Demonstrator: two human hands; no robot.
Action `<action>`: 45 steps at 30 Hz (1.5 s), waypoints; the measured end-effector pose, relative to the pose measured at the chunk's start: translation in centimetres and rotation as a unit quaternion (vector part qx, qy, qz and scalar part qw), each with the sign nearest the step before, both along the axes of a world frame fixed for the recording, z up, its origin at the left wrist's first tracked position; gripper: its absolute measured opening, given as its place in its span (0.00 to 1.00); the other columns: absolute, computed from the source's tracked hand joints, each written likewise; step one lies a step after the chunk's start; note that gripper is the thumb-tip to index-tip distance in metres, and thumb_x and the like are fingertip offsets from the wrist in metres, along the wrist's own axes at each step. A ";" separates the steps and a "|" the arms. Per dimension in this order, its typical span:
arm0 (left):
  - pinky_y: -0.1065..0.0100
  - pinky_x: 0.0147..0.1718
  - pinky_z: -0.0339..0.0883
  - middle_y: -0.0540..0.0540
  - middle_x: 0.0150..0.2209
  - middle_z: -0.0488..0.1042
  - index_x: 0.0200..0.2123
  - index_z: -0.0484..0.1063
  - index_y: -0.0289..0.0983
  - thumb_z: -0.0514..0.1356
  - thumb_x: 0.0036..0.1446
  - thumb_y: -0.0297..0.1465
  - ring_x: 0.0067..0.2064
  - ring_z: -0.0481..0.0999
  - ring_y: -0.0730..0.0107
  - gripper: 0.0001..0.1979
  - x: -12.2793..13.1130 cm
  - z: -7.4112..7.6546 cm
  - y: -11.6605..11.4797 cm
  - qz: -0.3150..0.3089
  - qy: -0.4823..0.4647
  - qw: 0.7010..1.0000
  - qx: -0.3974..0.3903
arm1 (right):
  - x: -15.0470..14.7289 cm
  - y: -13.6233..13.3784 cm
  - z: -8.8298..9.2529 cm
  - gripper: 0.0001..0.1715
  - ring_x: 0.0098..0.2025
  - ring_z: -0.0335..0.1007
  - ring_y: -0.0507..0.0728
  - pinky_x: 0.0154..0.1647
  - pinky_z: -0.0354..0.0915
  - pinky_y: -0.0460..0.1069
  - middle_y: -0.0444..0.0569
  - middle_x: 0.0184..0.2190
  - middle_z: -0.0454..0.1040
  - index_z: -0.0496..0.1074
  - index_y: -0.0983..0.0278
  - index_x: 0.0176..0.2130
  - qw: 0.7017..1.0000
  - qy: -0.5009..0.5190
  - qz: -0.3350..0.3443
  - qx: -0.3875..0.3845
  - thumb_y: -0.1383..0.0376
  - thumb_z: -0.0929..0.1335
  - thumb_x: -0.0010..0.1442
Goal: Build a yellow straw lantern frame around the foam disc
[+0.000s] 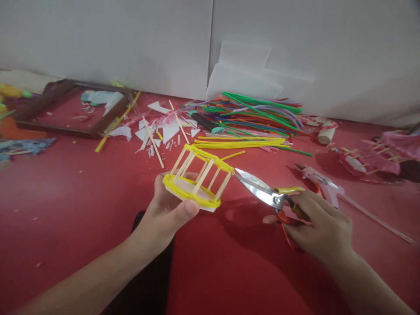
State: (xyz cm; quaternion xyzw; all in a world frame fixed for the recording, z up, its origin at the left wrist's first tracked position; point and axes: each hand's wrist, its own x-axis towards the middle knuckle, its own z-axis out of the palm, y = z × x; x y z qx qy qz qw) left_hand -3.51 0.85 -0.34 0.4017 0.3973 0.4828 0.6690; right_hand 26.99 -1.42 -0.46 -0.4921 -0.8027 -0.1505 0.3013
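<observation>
My left hand [169, 209] grips a small cage-like model [197, 177] from below. It is built of wooden sticks set between two rings wrapped in yellow pipe cleaner, and it is tilted on its side. My right hand [320, 225] is closed round the red and yellow handles of a pair of scissors [262, 188]. The steel blades point left, and their tip touches the model's upper yellow ring at its right end.
A heap of coloured pipe cleaners [252, 116] lies behind the model on the red table [65, 210]. White scraps and sticks [160, 131] are scattered at its left. A dark wooden frame [70, 107] sits at far left. A pink glue gun [323, 183] lies right, near pink craftwork [380, 155].
</observation>
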 end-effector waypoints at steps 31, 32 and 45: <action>0.54 0.53 0.77 0.42 0.45 0.84 0.50 0.69 0.40 0.70 0.58 0.49 0.49 0.85 0.53 0.26 0.2 1.1 -0.3 -0.052 -0.021 0.997 -0.044 | 0.3 -0.5 -0.5 0.16 0.27 0.78 0.56 0.27 0.65 0.50 0.46 0.27 0.78 0.68 0.61 0.32 0.999 -0.021 -0.028 -0.005 0.57 0.74 0.64; 0.54 0.53 0.77 0.41 0.45 0.84 0.50 0.70 0.39 0.69 0.58 0.49 0.49 0.84 0.53 0.26 0.2 1.1 -0.3 -0.060 -0.022 0.997 -0.040 | 0.2 -0.5 -0.5 0.16 0.28 0.79 0.57 0.27 0.65 0.50 0.47 0.28 0.79 0.68 0.61 0.32 0.999 -0.021 -0.033 -0.003 0.57 0.74 0.64; 0.56 0.54 0.76 0.42 0.45 0.82 0.46 0.74 0.37 0.70 0.55 0.52 0.49 0.83 0.55 0.27 0.4 1.2 -0.4 -0.065 -0.062 0.991 -0.101 | -0.3 -0.7 0.4 0.20 0.24 0.75 0.54 0.24 0.57 0.50 0.45 0.24 0.76 0.67 0.59 0.27 0.998 -0.024 -0.038 -0.045 0.54 0.69 0.68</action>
